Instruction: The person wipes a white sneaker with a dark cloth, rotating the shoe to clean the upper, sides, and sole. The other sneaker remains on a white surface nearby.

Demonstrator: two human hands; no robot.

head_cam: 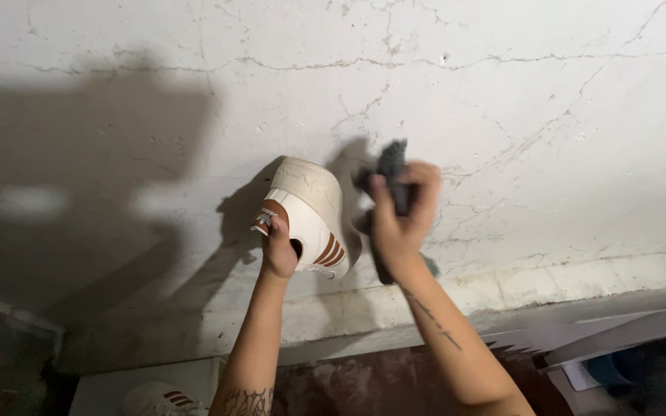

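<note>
Hands: left (277,250) grips white sneaker (310,219), fingers inside hidden; right (401,219) clutches blurred dark cloth (391,166).

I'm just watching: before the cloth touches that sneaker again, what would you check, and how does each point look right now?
1. Left hand grips the white sneaker firmly: ok, fingers reach into its opening.
2. Sole faces outward for wiping: ok, the pale sole is turned up and away.
3. Right hand holds the dark cloth: ok, bunched in the fist.
4. Cloth touching the sneaker: not ok, a gap shows between them.
5. Cloth damp or dry: cannot tell.
6. Second sneaker out of the way: ok, it lies low on the white ledge.
</note>
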